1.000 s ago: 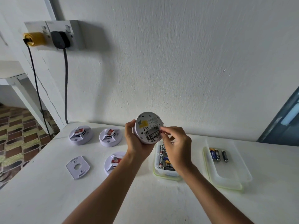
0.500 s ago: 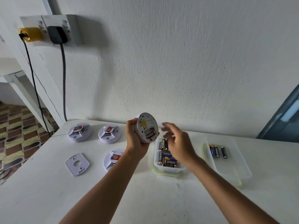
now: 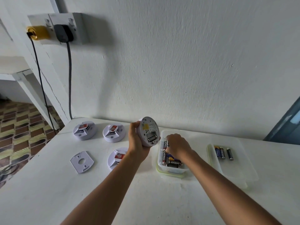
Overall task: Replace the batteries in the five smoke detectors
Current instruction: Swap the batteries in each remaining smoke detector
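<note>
**Reaching for a fresh cell with one detector in hand**

We have two clear plastic tubs on the white table point(image 3: 48, 200). The nearer tub point(image 3: 170, 173), with its green-edged rim, sits just right of our left wrist and holds a loose heap of black Eveready batteries point(image 3: 174, 163), some lying lengthwise away from us, one crosswise at the front. The second tub point(image 3: 240, 174), further right and apart from the first, holds three batteries point(image 3: 223, 152) lying side by side, long axes running away from us: two blue-banded ones together and a darker one a little to their right.

Half a second ago our right hand hovered with fingers spread above the nearer tub; now our right hand point(image 3: 177, 143) is down inside it, fingers curled and pinching one battery point(image 3: 167, 144) at the tub's far left end. A second ago those fingers were at the detector's battery bay.

Our left hand point(image 3: 138, 142) grips the smoke detector point(image 3: 148, 131) round its edge, holding it above the table between the other detectors and the nearer tub. It is tilted on edge, its back turned toward us and to the right, so the open bay shows one battery seated, its long axis roughly crosswise.

Three more detectors point(image 3: 84, 130) point(image 3: 113, 133) point(image 3: 117, 157) rest on the table at left, and a mounting plate point(image 3: 82, 161) lies beside the nearest.
</note>
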`<state>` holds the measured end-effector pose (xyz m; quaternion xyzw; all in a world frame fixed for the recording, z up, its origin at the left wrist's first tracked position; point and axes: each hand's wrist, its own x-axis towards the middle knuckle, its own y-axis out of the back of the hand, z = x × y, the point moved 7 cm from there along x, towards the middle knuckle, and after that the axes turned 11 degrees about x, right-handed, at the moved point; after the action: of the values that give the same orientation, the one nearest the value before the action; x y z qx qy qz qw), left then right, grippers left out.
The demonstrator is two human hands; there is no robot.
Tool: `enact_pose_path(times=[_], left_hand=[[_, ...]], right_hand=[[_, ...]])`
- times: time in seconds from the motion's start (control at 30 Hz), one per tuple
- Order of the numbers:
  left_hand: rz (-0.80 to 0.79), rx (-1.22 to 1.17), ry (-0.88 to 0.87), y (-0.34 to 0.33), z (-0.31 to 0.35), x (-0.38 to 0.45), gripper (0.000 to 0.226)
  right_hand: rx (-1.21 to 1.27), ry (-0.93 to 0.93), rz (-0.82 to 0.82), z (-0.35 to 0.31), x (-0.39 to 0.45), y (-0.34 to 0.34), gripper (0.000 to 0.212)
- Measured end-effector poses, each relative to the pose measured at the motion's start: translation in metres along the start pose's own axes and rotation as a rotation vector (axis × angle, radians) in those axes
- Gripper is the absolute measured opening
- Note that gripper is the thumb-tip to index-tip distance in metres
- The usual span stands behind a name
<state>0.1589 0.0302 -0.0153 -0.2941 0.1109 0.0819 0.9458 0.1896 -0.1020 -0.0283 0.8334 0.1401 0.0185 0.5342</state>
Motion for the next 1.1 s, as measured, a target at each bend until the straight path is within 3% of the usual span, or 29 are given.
enact_pose_path(times=[0.17, 0.3, 0.37, 0.47, 0.57, 0.67, 0.8, 0.97, 1.1], left_hand=[[-0.015, -0.011, -0.005, 0.0, -0.001, -0.001, 0.039], [-0.02, -0.016, -0.005, 0.0, 0.0, -0.001, 0.04], [-0.021, -0.023, -0.005, 0.001, 0.0, 0.0, 0.04], [-0.027, -0.036, -0.005, 0.002, 0.002, 0.0, 0.042], [-0.026, -0.046, 0.005, 0.001, 0.002, 0.0, 0.042], [-0.036, -0.038, 0.007, -0.004, 0.0, -0.002, 0.041], [-0.026, -0.01, 0.011, -0.008, -0.002, -0.004, 0.042], [-0.031, 0.084, 0.0, -0.014, 0.0, -0.007, 0.046], [-0.059, 0.156, -0.012, -0.019, 0.002, -0.009, 0.044]], right_hand=[[-0.059, 0.098, 0.009, -0.006, 0.001, 0.002, 0.006], [-0.004, 0.132, 0.044, -0.002, -0.001, 0.001, 0.02], [0.262, 0.116, 0.168, 0.002, -0.007, 0.013, 0.023], [1.032, -0.001, 0.284, 0.016, -0.018, 0.028, 0.019], [1.53, -0.137, 0.165, 0.017, -0.024, 0.025, 0.025], [1.768, -0.228, 0.017, 0.007, -0.029, 0.018, 0.023], [1.731, -0.241, 0.028, -0.002, -0.038, 0.021, 0.007], [1.59, -0.108, -0.121, -0.024, -0.045, 0.024, 0.034], [1.411, 0.016, -0.077, -0.033, -0.048, 0.03, 0.029]])
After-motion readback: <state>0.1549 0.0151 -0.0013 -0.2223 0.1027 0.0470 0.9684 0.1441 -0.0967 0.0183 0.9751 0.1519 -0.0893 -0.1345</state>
